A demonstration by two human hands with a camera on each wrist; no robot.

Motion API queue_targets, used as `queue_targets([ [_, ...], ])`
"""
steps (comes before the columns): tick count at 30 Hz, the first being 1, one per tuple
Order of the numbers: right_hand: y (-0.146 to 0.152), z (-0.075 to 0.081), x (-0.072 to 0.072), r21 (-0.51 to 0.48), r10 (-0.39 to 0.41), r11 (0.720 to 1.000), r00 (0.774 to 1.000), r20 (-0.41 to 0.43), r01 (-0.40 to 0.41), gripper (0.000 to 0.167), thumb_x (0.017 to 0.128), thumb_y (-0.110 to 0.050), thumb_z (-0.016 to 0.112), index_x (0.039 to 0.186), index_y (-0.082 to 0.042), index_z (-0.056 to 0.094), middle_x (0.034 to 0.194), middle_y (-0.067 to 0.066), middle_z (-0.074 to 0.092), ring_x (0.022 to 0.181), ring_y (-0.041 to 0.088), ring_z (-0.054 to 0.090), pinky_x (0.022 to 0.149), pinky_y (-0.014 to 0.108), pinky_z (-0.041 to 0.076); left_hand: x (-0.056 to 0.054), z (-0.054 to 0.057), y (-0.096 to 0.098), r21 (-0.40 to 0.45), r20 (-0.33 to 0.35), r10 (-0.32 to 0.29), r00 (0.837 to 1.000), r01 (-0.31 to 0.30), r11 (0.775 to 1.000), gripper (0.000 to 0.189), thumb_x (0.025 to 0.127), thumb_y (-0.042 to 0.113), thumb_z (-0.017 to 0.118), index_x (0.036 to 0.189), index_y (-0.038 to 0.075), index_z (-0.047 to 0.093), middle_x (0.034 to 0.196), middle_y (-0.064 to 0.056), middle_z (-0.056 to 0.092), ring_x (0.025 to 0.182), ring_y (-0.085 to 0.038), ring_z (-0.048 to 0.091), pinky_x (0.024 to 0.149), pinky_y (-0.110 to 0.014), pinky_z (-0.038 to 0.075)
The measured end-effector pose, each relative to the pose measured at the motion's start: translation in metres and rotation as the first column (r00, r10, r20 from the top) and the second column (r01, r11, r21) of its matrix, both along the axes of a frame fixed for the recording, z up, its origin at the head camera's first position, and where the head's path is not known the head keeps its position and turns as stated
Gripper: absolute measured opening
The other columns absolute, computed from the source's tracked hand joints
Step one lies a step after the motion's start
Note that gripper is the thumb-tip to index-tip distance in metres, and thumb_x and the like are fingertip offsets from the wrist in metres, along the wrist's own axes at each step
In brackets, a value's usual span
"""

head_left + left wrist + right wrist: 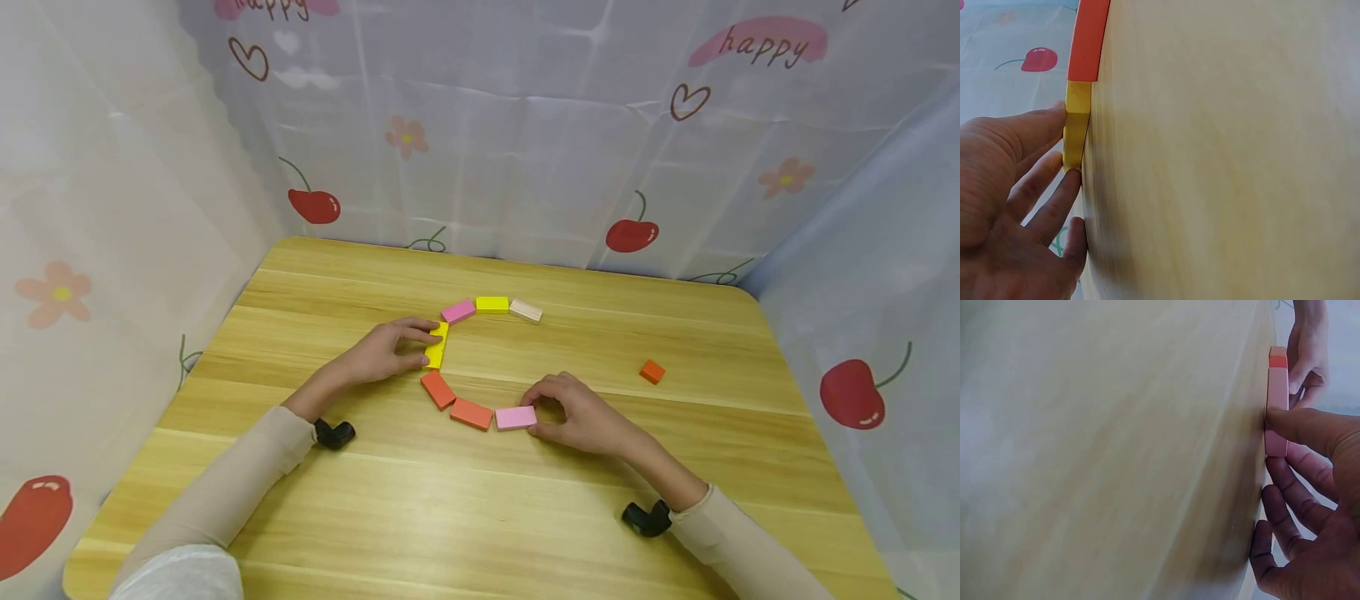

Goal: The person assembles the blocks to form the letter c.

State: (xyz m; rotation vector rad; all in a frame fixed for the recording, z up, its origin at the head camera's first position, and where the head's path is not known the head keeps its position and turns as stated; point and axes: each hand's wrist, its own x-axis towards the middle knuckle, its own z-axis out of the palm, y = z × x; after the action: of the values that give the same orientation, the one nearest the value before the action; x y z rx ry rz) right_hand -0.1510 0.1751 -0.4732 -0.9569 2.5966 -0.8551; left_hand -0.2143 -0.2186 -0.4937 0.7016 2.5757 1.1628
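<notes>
Several wooden blocks form an open curve in the head view. On its left side, my left hand (pixel 384 350) holds a yellow block (pixel 437 346), thumb near one end and fingertips near the other. At the curve's near right end, my right hand (pixel 581 414) pinches the light pink block (pixel 515 418) between thumb and index finger. Its other fingers rest on the tabletop in the right wrist view. Between the two held blocks lie one red-orange block (pixel 438 390) and another red-orange block (pixel 472 414).
The far part of the curve has a pink block (pixel 458 312), a second yellow block (pixel 492 305) and a pale wood block (pixel 526 312). An orange block (pixel 652 372) lies apart on the right. Printed curtains (pixel 495 150) surround the wooden table (pixel 390 517).
</notes>
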Motion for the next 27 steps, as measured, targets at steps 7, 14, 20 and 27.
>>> queue_targets([
  [7, 0.0000, -0.0007, -0.0004, 0.006, -0.009, 1.000, 1.000, 0.014, 0.009, 0.030, 0.092, -0.026, 0.087, 0.120, -0.026, 0.075, 0.121, -0.013, 0.073, 0.114, 0.012, 0.057, 0.102, 0.038, 0.050, 0.0000, -0.0015, -0.0003, 0.001, 0.005, 0.001, 1.000, -0.001, 1.000, 0.041, 0.103, 0.024, 0.075, 0.143, 0.016, 0.071, 0.165, -0.001, 0.053, 0.159, -0.033, 0.042, 0.132, -0.057, 0.034],
  [14, -0.0003, -0.0009, -0.0002, 0.000, -0.007, 1.000, 1.000, 0.016, 0.007, 0.031, 0.092, -0.026, 0.087, 0.121, -0.026, 0.075, 0.121, -0.013, 0.073, 0.114, 0.013, 0.057, 0.101, 0.037, 0.050, 0.0007, -0.0004, -0.0002, 0.001, 0.002, 0.001, 1.000, -0.001, 1.000, 0.042, 0.103, 0.024, 0.075, 0.143, 0.015, 0.071, 0.165, -0.002, 0.053, 0.159, -0.033, 0.042, 0.132, -0.057, 0.034],
  [20, -0.0001, 0.0008, 0.0004, -0.009, -0.007, 1.000, 0.999, 0.033, 0.007, 0.036, 0.092, -0.026, 0.088, 0.125, -0.025, 0.074, 0.121, -0.012, 0.072, 0.115, 0.013, 0.057, 0.102, 0.038, 0.050, 0.0004, -0.0004, 0.0000, 0.002, 0.004, -0.002, 1.000, 0.002, 1.000, 0.042, 0.104, 0.024, 0.075, 0.144, 0.015, 0.071, 0.165, -0.002, 0.053, 0.159, -0.033, 0.042, 0.132, -0.057, 0.034],
  [27, 0.0079, 0.0003, 0.0006, -0.029, -0.018, 0.999, 0.999, 0.047, 0.019, 0.042, 0.092, -0.025, 0.088, 0.130, -0.020, 0.072, 0.127, -0.006, 0.072, 0.119, 0.016, 0.063, 0.106, 0.044, 0.054, 0.0010, -0.0005, 0.0002, 0.003, 0.006, 0.001, 1.000, -0.001, 1.000, 0.041, 0.103, 0.023, 0.075, 0.144, 0.016, 0.071, 0.165, -0.002, 0.053, 0.159, -0.033, 0.042, 0.132, -0.057, 0.034],
])
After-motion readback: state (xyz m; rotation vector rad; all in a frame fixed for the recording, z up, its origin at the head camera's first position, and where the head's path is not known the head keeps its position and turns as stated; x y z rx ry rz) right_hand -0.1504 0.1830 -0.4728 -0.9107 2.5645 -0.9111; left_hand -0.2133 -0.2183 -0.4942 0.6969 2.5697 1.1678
